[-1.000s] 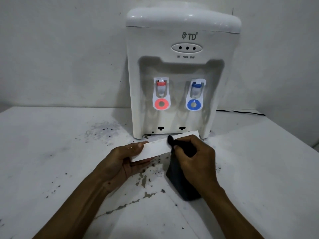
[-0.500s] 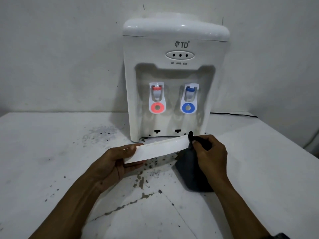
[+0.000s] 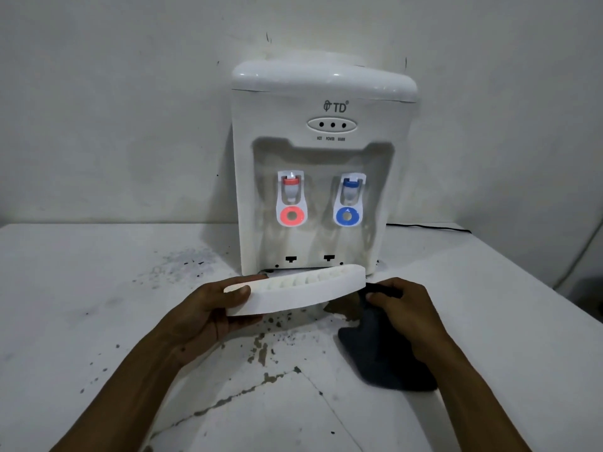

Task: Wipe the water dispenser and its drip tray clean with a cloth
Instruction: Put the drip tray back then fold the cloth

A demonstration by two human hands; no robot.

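A white tabletop water dispenser [image 3: 323,102] with a red tap [image 3: 291,203] and a blue tap [image 3: 349,203] stands against the wall. The white drip tray [image 3: 293,295] is off the dispenser and held just in front of its base, with its slotted top tilted towards me. My left hand [image 3: 208,308] grips the tray's left end, thumb on top. My right hand [image 3: 408,308] holds a dark cloth [image 3: 385,360] beside the tray's right end; the cloth hangs down onto the table.
The white table [image 3: 98,321] has dark chipped patches and cracks in front of the dispenser. A black cable [image 3: 430,227] runs along the wall to the right. The table's right edge slants down at the far right.
The tray has turned so its slotted top faces me instead of its flat underside. My right hand with the cloth has slid off the tray's right end.
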